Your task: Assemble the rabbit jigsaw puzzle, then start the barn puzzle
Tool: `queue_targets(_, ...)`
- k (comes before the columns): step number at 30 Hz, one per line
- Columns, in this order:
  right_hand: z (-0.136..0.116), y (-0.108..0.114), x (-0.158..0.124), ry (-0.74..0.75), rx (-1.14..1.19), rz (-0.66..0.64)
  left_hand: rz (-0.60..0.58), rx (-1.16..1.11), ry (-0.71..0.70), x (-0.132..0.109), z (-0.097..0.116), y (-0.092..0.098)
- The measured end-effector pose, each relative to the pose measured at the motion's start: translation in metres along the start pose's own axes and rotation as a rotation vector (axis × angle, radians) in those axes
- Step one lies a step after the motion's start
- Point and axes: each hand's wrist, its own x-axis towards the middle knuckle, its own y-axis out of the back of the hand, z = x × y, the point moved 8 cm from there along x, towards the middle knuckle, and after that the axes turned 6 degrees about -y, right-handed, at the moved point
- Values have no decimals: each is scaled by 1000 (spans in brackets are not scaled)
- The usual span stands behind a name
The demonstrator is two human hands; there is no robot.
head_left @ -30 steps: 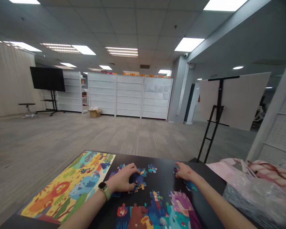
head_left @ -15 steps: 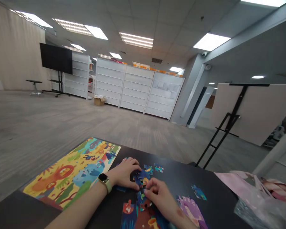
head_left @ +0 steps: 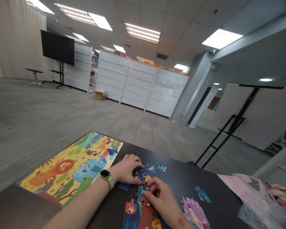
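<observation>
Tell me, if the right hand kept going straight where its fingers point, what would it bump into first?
The right hand would meet the little clump of blue puzzle pieces first. Its fingertips are right at them and may already touch them, but depth is hard to judge from this view.

**Room Condition Report: Area Around the Desk [head_left: 181, 168]**

White shelving units [head_left: 138, 82] are standing along the far wall, with an open cardboard box [head_left: 100, 94] sitting on the grey carpet [head_left: 62, 108] at their foot. A black display screen [head_left: 57, 47] is standing on a floor stand at left, near a low round stool [head_left: 34, 74]. At right, a black easel [head_left: 233, 122] is holding a large pale board [head_left: 259, 111]. Pink and clear plastic packaging [head_left: 259, 206] is lying at the desk's right end.
</observation>
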Motion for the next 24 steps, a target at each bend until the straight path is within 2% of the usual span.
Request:
queue_targets(4, -10, 7, -7, 69, -141, 32, -10, 1, 8, 0, -1, -1)
queue_targets(10, -17, 10, -11, 157, -166, 38, -5, 29, 11, 0, 3, -1)
queue_targets(19, -20, 10, -17, 248, -100, 15, 48, 98, 16, 28, 12, -2)
queue_targets(21, -17, 17, -15, 262, -32, 63, 45, 76, 6, 29, 11, -2)
queue_targets(24, -8, 37, -7, 233, 75, 206, 45, 34, -3, 26, 9, -1)
